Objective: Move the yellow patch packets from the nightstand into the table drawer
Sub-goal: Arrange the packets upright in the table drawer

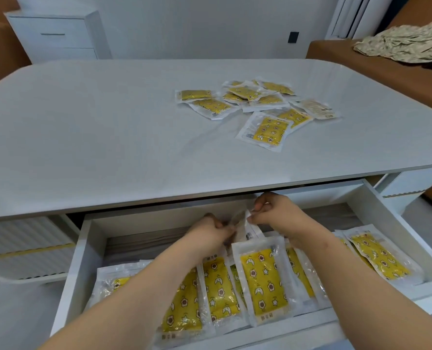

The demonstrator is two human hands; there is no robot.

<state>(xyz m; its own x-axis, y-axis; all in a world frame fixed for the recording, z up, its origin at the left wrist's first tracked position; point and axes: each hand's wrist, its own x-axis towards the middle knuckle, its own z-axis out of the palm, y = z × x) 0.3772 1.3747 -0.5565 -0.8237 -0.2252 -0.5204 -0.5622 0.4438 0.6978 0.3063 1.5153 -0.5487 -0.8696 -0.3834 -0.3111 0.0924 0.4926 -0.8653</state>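
While the open drawer [83, 248] holds a row of yellow packets [217, 286], the left hand [215, 231], fingers curled, and the right hand [275, 213], thumb and fingertips pressed together, both pinch the top edge of the held packet [251, 232] just above that row; loose packets [265, 127] lie heaped on the tabletop [361, 152] beyond.

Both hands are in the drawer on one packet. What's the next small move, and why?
Probably lower the held packet into the row and let go: the left hand and right hand pinch its top edge over the drawer, and loose packets wait on the tabletop.
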